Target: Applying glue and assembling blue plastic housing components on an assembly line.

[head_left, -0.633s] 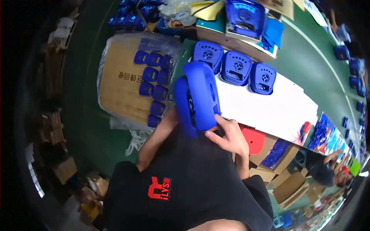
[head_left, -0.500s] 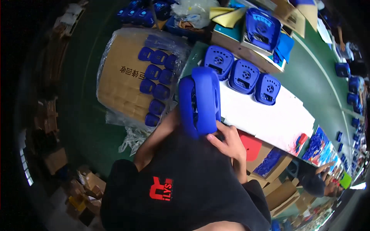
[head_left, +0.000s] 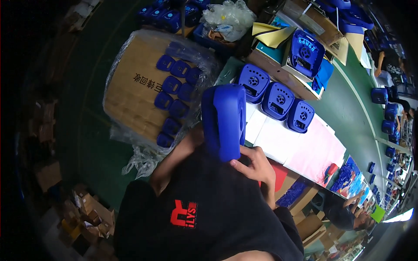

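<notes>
A blue plastic housing [head_left: 226, 119], made of two rounded shells, stands upright on edge in front of my chest. Its shells meet along a long seam that runs top to bottom. My right hand [head_left: 255, 165] grips the lower right edge, with the thumb toward me and the fingers at its side. My left wrist [head_left: 196, 137] reaches behind the housing on the left, where that hand and its fingers are hidden. Just beyond lie three blue shells with round grilles: a left one [head_left: 253, 82], a middle one [head_left: 277, 100] and a right one [head_left: 300, 115].
White sheeting [head_left: 272, 145] covers the bench to the right. At left, a plastic-wrapped cardboard sheet [head_left: 126, 95] carries several small blue parts. Another blue shell [head_left: 306, 52] rests on boxes at the back. An open carton [head_left: 296, 193] sits below the bench, near a co-worker [head_left: 342, 211].
The two shells, parted by a dark gap before, have come together. My right hand stays on the lower edge. The whole view has shifted slightly.
</notes>
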Action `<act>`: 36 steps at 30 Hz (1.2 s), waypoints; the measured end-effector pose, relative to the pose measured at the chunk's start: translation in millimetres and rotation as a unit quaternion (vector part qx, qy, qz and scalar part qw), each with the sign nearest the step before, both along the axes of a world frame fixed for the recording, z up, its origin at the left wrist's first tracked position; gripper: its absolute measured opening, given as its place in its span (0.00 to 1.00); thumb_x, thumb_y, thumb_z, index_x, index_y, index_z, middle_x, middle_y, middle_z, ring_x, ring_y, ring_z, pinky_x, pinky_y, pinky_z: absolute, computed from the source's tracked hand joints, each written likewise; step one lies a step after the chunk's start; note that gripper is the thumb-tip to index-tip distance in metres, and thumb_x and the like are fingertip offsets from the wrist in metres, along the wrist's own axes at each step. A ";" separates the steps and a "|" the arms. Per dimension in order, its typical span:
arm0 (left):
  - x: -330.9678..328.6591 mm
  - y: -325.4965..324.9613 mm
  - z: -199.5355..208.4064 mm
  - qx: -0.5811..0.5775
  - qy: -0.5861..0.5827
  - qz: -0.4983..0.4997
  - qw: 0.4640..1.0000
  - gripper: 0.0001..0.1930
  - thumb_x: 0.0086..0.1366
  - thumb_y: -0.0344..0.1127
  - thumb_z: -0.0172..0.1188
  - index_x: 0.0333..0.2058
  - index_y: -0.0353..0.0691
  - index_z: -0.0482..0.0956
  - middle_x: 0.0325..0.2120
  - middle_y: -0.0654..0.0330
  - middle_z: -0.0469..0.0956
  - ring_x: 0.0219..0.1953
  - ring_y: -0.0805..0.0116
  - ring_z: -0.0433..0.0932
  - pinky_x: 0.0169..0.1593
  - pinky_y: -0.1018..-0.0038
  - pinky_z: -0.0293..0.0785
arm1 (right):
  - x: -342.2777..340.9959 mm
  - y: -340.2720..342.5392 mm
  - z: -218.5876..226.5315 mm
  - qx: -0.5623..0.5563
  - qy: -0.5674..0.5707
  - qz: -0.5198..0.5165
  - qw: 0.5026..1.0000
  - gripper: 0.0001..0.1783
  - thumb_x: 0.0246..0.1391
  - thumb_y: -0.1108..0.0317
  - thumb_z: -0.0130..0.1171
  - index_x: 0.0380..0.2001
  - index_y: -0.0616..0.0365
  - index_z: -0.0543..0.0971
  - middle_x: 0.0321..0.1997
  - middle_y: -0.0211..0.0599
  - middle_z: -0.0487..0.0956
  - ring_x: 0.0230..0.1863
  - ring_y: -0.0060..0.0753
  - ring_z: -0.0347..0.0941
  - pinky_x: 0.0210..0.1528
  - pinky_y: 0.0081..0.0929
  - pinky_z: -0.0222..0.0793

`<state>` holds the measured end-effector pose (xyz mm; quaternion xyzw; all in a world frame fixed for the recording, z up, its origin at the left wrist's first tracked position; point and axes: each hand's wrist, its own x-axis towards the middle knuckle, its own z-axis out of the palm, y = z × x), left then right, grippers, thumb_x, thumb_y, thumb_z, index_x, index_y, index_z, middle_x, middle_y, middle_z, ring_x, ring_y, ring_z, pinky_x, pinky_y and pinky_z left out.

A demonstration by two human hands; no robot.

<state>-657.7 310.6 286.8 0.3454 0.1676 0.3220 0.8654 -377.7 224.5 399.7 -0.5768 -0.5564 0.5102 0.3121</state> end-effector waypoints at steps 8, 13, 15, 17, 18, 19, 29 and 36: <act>1.6 14.5 3.9 0.012 0.037 -0.026 0.999 0.30 0.62 0.37 0.53 0.60 0.38 0.54 0.60 0.48 0.57 0.62 0.56 0.57 0.64 0.62 0.53 | -5.5 8.0 -12.9 0.062 -0.025 0.001 0.998 0.22 0.46 0.59 0.64 0.40 0.64 0.75 0.22 0.44 0.76 0.27 0.45 0.73 0.33 0.34 0.68; 84.0 67.6 -2.3 0.013 0.057 -0.020 0.998 0.30 0.62 0.36 0.54 0.60 0.38 0.54 0.59 0.49 0.57 0.62 0.57 0.58 0.64 0.62 0.53 | 0.4 13.9 -4.6 0.083 -0.097 -0.080 0.989 0.39 0.33 0.61 0.71 0.50 0.63 0.68 0.40 0.45 0.73 0.43 0.41 0.70 0.45 0.32 0.65; 116.0 78.3 -9.7 0.013 0.071 -0.028 0.997 0.31 0.62 0.36 0.55 0.60 0.38 0.54 0.59 0.49 0.58 0.61 0.57 0.58 0.64 0.63 0.53 | 5.2 13.8 -2.0 0.093 -0.104 -0.124 0.982 0.42 0.32 0.61 0.71 0.53 0.63 0.65 0.47 0.48 0.70 0.47 0.42 0.68 0.48 0.32 0.64; 128.7 70.9 -8.9 0.013 0.088 -0.037 0.995 0.31 0.62 0.36 0.55 0.60 0.37 0.54 0.59 0.49 0.58 0.61 0.58 0.58 0.64 0.63 0.53 | 11.7 18.4 2.5 0.169 -0.053 -0.119 0.977 0.55 0.31 0.62 0.71 0.60 0.65 0.51 0.55 0.51 0.59 0.56 0.45 0.60 0.58 0.35 0.55; 130.9 71.1 -11.1 0.014 0.096 -0.054 0.994 0.31 0.61 0.35 0.55 0.60 0.37 0.54 0.59 0.49 0.58 0.61 0.58 0.58 0.64 0.63 0.53 | 12.1 16.3 0.8 0.205 -0.030 -0.129 0.970 0.61 0.30 0.62 0.72 0.63 0.66 0.43 0.60 0.52 0.54 0.60 0.47 0.56 0.62 0.36 0.51; 141.5 67.1 -3.5 -0.047 0.132 -0.003 0.990 0.35 0.57 0.29 0.60 0.61 0.36 0.53 0.56 0.54 0.62 0.58 0.64 0.62 0.62 0.67 0.56 | 11.1 16.9 0.8 0.189 -0.045 -0.161 0.968 0.66 0.29 0.63 0.73 0.64 0.66 0.37 0.60 0.52 0.53 0.62 0.46 0.53 0.65 0.37 0.46; 161.0 66.1 78.3 0.223 0.196 -0.071 0.952 0.26 0.67 0.37 0.41 0.60 0.30 0.56 0.53 0.48 0.67 0.52 0.64 0.68 0.56 0.71 0.62 | 24.6 1.5 -21.4 0.198 0.109 -0.488 0.843 0.56 0.33 0.61 0.67 0.64 0.61 0.48 0.59 0.48 0.58 0.60 0.42 0.58 0.62 0.35 0.54; 177.5 74.7 123.3 0.472 0.183 -0.022 0.862 0.23 0.54 0.34 0.52 0.49 0.32 0.73 0.37 0.52 0.72 0.34 0.65 0.73 0.39 0.74 0.71 | 44.1 -23.7 -62.9 0.004 0.603 -0.517 0.607 0.36 0.45 0.53 0.53 0.54 0.66 0.65 0.49 0.51 0.74 0.44 0.43 0.76 0.48 0.34 0.74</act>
